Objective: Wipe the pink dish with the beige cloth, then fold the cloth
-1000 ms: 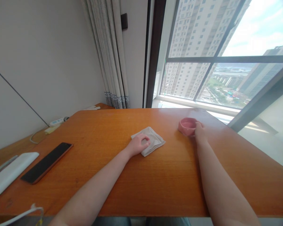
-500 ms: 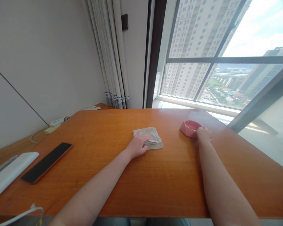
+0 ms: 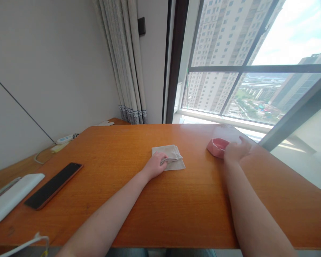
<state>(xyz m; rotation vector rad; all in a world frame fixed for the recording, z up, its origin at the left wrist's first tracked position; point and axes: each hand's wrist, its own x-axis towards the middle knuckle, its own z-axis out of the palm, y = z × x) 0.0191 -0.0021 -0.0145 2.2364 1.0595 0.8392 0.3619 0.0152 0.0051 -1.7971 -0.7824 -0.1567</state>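
A folded beige cloth [image 3: 173,163] lies on the wooden table in front of me. My left hand [image 3: 156,165] is at the cloth's left side, its fingers closed on the folded layers. Farther right sits a pink bowl [image 3: 215,149] with angular sides. My right hand [image 3: 235,150] is at the bowl's right edge and covers part of it. Its fingers stretch away to the right, apart from one another and somewhat blurred. Whether part of the right hand still touches the rim is hidden.
On the left of the table [image 3: 117,150] lie a dark phone [image 3: 53,185] and a white flat case [image 3: 14,198]. A power strip [image 3: 65,138] is by the wall, and a white cable [image 3: 24,244] at the near left edge. A large window is beyond the right side.
The bowl has shifted slightly right. My right hand has gone from closed at its rim to fingers stretched out rightward. My left fingers have curled in on the cloth's fold.
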